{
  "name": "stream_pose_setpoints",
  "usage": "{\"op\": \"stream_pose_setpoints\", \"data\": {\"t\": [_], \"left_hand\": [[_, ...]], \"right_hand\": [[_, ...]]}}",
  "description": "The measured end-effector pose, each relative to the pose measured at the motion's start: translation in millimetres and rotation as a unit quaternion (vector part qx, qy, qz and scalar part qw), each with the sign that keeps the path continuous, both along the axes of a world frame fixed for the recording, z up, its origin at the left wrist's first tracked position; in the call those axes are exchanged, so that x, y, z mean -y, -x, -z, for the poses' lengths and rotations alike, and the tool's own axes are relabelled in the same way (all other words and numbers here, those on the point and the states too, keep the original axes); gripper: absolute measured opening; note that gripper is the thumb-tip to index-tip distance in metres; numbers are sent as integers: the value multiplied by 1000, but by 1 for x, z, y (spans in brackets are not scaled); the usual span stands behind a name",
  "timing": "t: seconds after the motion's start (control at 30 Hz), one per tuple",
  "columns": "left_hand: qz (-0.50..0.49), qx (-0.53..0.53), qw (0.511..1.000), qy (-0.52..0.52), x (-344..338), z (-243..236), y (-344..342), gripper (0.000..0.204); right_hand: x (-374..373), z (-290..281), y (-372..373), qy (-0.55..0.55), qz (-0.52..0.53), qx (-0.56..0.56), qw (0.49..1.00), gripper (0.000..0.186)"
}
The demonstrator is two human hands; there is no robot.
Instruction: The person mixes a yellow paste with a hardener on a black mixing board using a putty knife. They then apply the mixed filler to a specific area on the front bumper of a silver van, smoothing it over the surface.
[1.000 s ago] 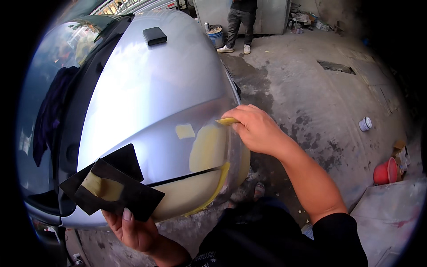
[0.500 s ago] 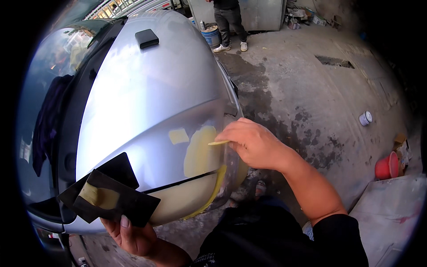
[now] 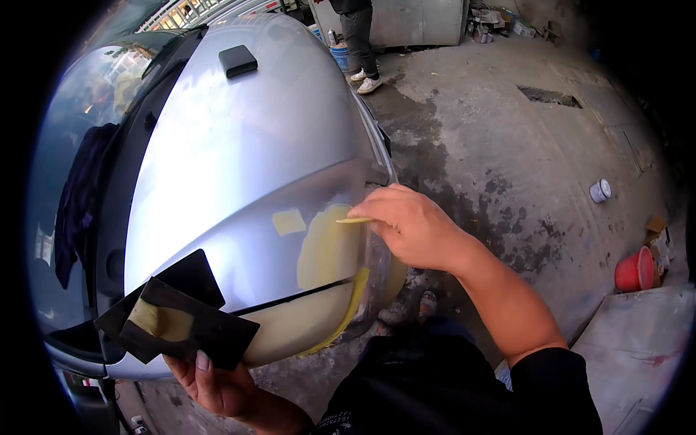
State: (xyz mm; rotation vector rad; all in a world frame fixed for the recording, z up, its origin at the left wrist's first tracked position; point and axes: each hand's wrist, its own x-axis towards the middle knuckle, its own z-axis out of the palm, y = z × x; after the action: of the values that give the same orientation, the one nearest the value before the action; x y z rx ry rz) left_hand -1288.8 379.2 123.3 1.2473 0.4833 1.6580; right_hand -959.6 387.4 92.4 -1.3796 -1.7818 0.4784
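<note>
My left hand (image 3: 221, 388) grips several flat black sheets (image 3: 225, 337) from below, the thumb pressed on the top one. A dab of yellowish putty (image 3: 174, 325) lies on that top sheet. Between the pinched fingers of my right hand (image 3: 417, 226) is a thin yellow spreader (image 3: 354, 220), seen nearly edge-on. It is at the upper part of a large pale-yellow putty patch (image 3: 319, 254) on the silver car's front corner; whether it touches cannot be told. A smaller putty patch (image 3: 289, 222) sits to the left. Below the panel gap, the cream-coloured bumper (image 3: 290, 328) carries a yellow streak (image 3: 354, 312).
A black box-like item (image 3: 238, 61) rests on the silver hood (image 3: 239, 123). At the far end a person (image 3: 357, 40) stands beside a blue bucket (image 3: 339, 56). On the right are a small can (image 3: 600, 191), a red bucket (image 3: 634, 270) and a grey panel (image 3: 638, 341).
My right hand and the spreader have moved slightly up and away along the putty patch. My left hand stays put with the sheets. The person at the far end has shifted left.
</note>
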Motion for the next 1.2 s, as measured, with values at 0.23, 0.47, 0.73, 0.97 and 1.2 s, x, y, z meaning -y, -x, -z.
{"op": "stream_pose_setpoints", "data": {"t": [0.23,0.47,0.73,0.97,1.2], "left_hand": [[47,2,999,-20,-2,-2,0,54],[30,-5,999,-21,-1,1,-1,55],[-25,-2,999,31,3,-6,-8,56],[75,37,991,107,23,-11,-52,59],[151,86,963,204,33,-29,-94,58]], "right_hand": [[-4,-3,23,-18,42,6,999,27],[41,-2,52,-48,24,5,999,33],[68,19,54,-137,26,14,990,36],[78,-20,35,-178,37,-172,968,30],[85,-48,46,-173,-27,-292,940,33]]}}
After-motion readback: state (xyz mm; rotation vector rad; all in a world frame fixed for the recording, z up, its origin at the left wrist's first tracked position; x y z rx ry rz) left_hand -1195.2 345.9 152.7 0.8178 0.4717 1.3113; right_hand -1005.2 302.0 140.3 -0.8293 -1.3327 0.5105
